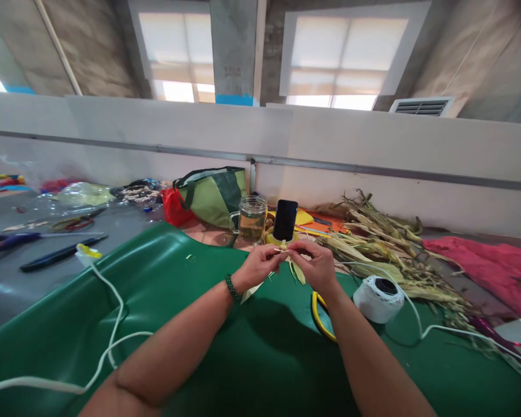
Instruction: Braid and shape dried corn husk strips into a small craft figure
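Note:
My left hand (260,266), with a dark green bead bracelet (231,286) at the wrist, pinches a small pale-yellow husk piece (283,247). From the other side, the fingertips of my right hand (316,265) are closed on the same piece. Its exact shape is too small to make out. Below the hands, a pale green husk strip (298,273) lies on the green mat (252,359). Scissors with yellow handles (319,318) rest beside my right forearm, partly hidden by it. Just beyond the fingers, a phone (285,220) stands upright on a yellow base.
A glass mug of liquid (252,217) and a green bag (217,197) stand behind. To the right are a white spool (378,299), dried corn husks (373,249) and pink cloth (486,266). A white cable (113,341) and a black-handled tool (61,255) lie left.

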Demonstrator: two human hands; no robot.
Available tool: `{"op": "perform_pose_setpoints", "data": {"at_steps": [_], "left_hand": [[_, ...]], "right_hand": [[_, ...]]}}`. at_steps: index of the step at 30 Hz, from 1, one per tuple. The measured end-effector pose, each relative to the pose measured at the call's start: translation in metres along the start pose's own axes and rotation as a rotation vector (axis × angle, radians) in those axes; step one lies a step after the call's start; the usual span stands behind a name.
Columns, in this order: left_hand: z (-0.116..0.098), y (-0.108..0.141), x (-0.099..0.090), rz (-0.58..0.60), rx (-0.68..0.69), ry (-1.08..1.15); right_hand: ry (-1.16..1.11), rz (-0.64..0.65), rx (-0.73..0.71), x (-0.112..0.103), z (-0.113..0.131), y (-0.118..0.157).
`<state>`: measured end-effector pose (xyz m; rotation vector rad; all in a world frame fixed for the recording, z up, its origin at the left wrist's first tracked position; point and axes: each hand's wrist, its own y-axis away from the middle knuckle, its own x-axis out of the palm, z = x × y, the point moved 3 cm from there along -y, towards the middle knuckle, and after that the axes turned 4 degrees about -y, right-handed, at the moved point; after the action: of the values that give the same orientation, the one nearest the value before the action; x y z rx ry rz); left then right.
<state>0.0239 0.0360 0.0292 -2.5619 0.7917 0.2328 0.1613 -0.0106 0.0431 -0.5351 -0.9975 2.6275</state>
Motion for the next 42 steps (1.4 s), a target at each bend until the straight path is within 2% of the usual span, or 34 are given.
{"op": "perform_pose_setpoints", "data": {"at_steps": [4,11,17,23,27,33,42], "left_hand": [[-0.002,0.0,0.0,0.003,-0.046,0.158],[-0.011,0.002,-0.006,-0.007,-0.001,0.104],[-0.006,0.002,-0.006,-0.089,-0.119,0.248],[-0.003,0.003,-0.007,-0.152,-0.184,0.34],[-0.006,0.002,-0.006,-0.13,-0.158,0.311],[-0.006,0.003,-0.007,-0.163,-0.201,0.394],[-0.002,0.002,-0.008,-0.184,-0.235,0.533]], "right_hand": [[-0.053,0.031,0.032,-0.001,-0.001,-0.001],[-0.04,0.138,-0.011,-0.001,-0.002,0.0],[0.016,0.182,-0.062,-0.002,-0.002,-0.001],[0.059,0.168,-0.088,-0.003,-0.004,0.0],[0.073,0.167,-0.086,-0.003,-0.004,0.0],[0.082,0.204,-0.057,0.003,0.0,-0.001],[0.013,0.129,0.048,0.006,0.0,0.001]]}}
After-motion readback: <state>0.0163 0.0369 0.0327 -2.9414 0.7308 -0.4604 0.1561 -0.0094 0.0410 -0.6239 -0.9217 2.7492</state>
